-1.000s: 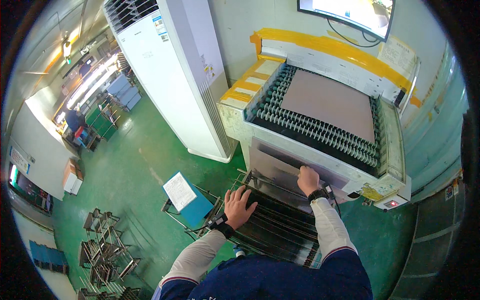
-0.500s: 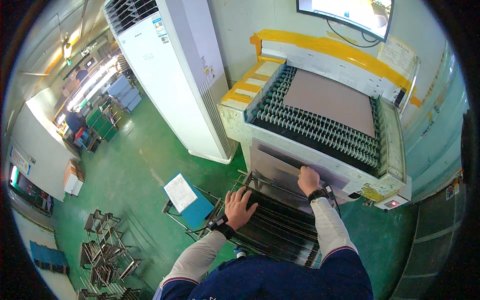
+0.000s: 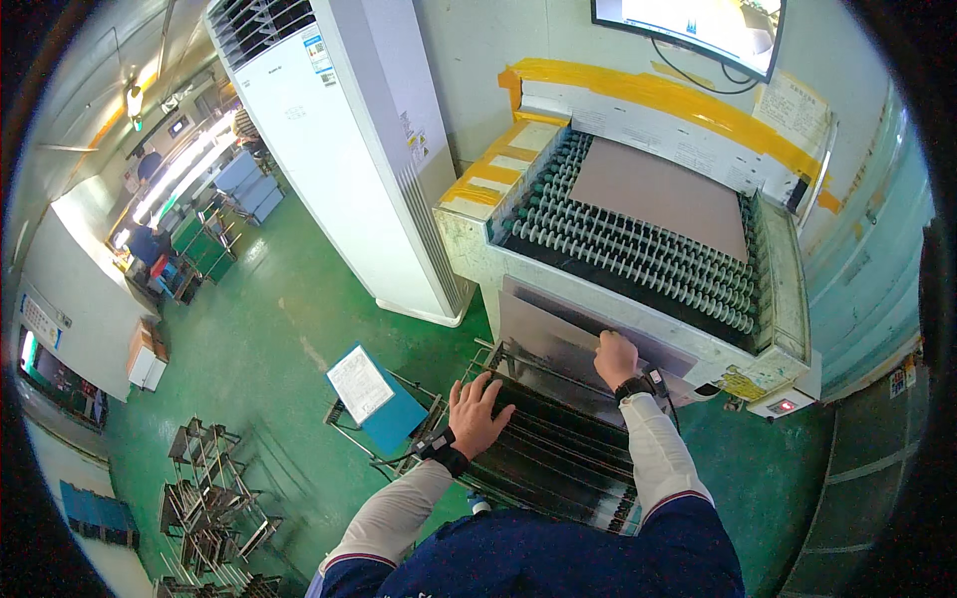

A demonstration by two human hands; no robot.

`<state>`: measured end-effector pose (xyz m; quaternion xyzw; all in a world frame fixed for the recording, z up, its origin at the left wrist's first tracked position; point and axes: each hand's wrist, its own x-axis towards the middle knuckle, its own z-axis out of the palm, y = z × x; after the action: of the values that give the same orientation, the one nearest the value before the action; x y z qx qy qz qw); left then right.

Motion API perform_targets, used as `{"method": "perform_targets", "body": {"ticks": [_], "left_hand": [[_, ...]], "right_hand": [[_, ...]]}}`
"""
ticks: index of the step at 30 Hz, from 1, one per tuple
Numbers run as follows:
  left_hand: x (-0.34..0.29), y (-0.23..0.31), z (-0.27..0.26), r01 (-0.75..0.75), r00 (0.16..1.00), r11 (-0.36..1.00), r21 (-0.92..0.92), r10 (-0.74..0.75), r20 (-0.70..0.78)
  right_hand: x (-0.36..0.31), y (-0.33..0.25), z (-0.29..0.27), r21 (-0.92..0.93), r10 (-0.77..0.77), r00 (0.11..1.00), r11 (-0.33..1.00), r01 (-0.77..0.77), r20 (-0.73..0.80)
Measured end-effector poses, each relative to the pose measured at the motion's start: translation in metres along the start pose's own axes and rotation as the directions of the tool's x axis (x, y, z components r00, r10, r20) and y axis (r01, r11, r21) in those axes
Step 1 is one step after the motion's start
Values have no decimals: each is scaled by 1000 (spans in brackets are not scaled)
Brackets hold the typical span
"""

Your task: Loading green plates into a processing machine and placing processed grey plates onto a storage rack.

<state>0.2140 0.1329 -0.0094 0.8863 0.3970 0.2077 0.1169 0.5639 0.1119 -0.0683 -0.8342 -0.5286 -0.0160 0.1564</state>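
Observation:
Just below the front of a roller conveyor, my right hand is closed at the upper edge of a thin, flat greyish-pink panel, which stands tilted there. My left hand has its fingers spread over the left edge of a rack holding several upright dark panels. Whether that hand presses on the panels or only rests on the rack is hard to tell. Flat on the conveyor's rollers lies another greyish-pink panel, apart from both hands.
A blue clipboard with a white sheet lies on a metal stand left of my left hand. The tall white air conditioner stands beyond it. Several metal racks are at lower left. A monitor hangs above the conveyor; a person sits far left.
The panel on the rollers has slid slightly away from me, toward the machine's back. My hands have stayed in place.

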Motion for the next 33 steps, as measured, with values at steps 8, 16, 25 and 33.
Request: {"method": "perform_targets", "body": {"ticks": [8,16,25,33], "left_hand": [[0,0,0,6,1000,1000,-3,-6,-3],[0,0,1,6,1000,1000,1,-6,-11],[0,0,1,9,1000,1000,-3,-9,-5],[0,0,0,9,1000,1000,-2,-9,5]], "right_hand": [[0,-2,-4,-5,3,1000,1000,-3,-20],[2,-3,-7,-13,8,1000,1000,-8,17],[3,-1,-3,-2,2,1000,1000,-2,-22],[2,-2,-4,-11,-2,1000,1000,2,-11]]}}
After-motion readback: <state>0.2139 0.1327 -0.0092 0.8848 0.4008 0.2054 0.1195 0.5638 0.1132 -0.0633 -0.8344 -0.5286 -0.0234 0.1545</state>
